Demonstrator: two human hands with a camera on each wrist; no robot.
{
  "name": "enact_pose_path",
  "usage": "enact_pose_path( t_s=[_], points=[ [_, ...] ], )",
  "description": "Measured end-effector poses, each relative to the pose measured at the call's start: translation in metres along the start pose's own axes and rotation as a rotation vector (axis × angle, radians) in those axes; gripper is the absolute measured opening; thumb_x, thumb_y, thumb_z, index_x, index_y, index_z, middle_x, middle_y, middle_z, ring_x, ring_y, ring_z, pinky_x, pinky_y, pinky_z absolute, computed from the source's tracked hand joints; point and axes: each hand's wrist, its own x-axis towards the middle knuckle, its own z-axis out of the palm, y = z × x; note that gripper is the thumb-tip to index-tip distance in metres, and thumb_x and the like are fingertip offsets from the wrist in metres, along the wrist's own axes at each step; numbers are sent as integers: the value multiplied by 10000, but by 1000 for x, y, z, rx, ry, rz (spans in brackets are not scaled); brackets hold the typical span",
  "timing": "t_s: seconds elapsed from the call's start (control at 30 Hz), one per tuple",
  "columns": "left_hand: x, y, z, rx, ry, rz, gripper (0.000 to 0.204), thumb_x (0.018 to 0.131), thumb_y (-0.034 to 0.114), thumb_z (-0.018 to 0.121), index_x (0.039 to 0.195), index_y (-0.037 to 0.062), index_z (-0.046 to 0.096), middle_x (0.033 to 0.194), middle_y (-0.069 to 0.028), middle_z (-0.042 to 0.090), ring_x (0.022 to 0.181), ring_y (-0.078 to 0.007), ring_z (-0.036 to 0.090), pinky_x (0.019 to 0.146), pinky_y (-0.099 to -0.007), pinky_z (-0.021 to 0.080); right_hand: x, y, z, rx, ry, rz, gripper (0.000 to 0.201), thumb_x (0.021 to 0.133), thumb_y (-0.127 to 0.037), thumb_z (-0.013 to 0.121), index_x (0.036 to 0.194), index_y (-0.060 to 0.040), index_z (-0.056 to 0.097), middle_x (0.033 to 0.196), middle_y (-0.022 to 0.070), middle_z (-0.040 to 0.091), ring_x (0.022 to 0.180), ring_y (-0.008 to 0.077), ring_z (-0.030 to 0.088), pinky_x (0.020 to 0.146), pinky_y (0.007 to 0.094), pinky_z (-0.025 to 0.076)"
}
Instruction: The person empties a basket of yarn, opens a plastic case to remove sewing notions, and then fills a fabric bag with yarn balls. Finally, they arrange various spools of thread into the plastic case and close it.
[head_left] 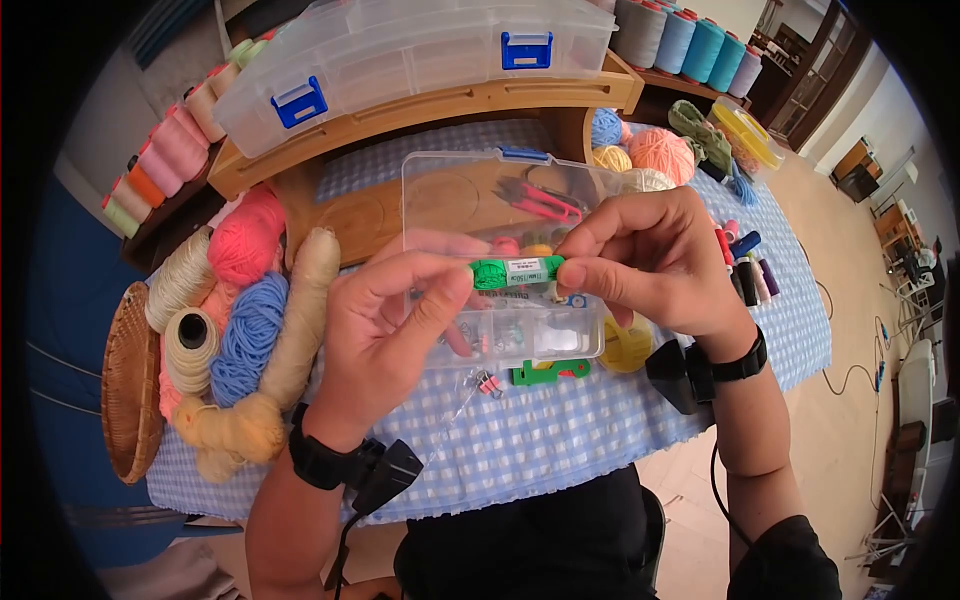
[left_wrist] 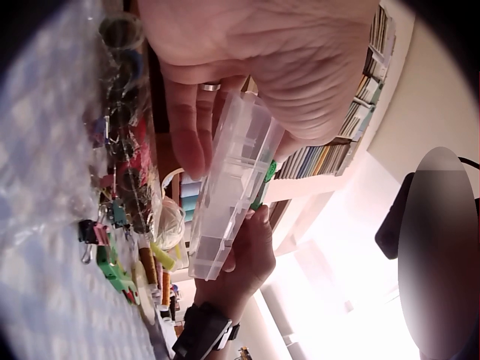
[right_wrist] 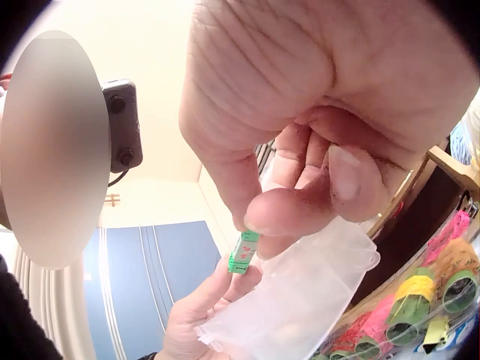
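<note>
A slim bright green bundle with a pale printed label [head_left: 516, 271] is pinched at its ends, the left hand [head_left: 375, 335] at one end and the right hand [head_left: 655, 260] at the other. Thumb and forefinger do the pinching on each side. Directly behind it is a small clear compartment box [left_wrist: 234, 172], with the left hand's other fingers behind its wall and the right hand at its far end. In the right wrist view, the right hand [right_wrist: 300, 120] pinches the green bundle [right_wrist: 243, 253] in front of the box's translucent plastic [right_wrist: 300, 300].
A larger clear box lid with a blue latch [head_left: 523, 154], pink-handled scissors [head_left: 540, 200], a green flat tool [head_left: 550, 372] and a pink binder clip [head_left: 488, 383] lie around the hands. Yarn [head_left: 248, 335] fills the left; thread spools [head_left: 750, 278] stand right. A latched organizer [head_left: 410, 70] sits on the shelf.
</note>
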Motion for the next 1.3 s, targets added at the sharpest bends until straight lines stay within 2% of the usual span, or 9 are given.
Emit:
enact_pose_path(
  t_s=[0.27,0.6,0.67,0.77,1.0,1.1,1.2,1.27,1.3],
  points=[
    [-1,-4,-4,159,-49,14,230,1045,141,572,1125,-40,689,1253,-196,637,920,-200,689,593,-273,588,3,0,0,111,9,136,108,890,-47,779,924,52,754,783,103,756,555,46,634,444,172,440],
    [1,5,7,92,-3,-96,427,976,29,642,1385,-39,541,1278,-164,640,998,-174,681,616,-266,592,0,4,8,-161,68,-25,68,867,-20,787,906,25,755,789,32,744,553,6,565,459,189,402],
    [1,5,7,41,-13,-118,506,940,-31,683,1416,-17,512,1298,-148,651,1066,-151,679,731,-262,622,-1,3,9,-294,62,-72,67,857,-27,795,894,12,754,776,15,739,531,10,541,454,202,394],
    [1,5,9,-4,-43,-144,597,925,-33,695,1469,-1,451,1354,-159,610,1129,-170,653,794,-271,621,-1,7,14,-453,34,-254,84,809,-42,821,854,-21,753,747,27,724,476,63,517,446,232,395],
    [2,5,4,-46,-108,-174,692,906,-63,629,1541,24,365,1419,-167,538,1291,-220,552,907,-335,600,-3,6,9,-541,74,-220,91,814,-37,816,873,-19,750,759,27,730,479,74,532,446,236,400],
    [3,5,1,-201,-198,-220,738,892,-79,585,1570,23,312,1446,-156,491,1319,-233,520,937,-359,589,-3,0,9,-556,146,-357,99,816,-37,817,884,-20,748,762,33,728,473,79,538,439,242,390],
    [2,7,4,-256,-222,-201,799,871,-102,587,1589,13,255,1479,-148,429,1331,-234,493,939,-362,587,-4,-1,10,-523,52,-434,113,810,-36,819,889,-21,740,779,46,727,480,109,555,447,259,403],
    [2,8,5,-193,-232,-226,831,860,-118,591,1594,7,223,1483,-144,412,1329,-222,485,954,-357,580,-2,7,12,-472,-51,-488,124,802,-38,819,891,-24,733,798,73,722,507,158,578,470,275,432],
    [2,8,5,-192,-232,-222,831,860,-118,591,1594,7,223,1483,-144,412,1329,-222,485,954,-357,580,-3,7,11,-520,-79,-466,142,777,-42,822,889,-34,734,819,98,713,582,236,627,531,323,495]
  ],
)
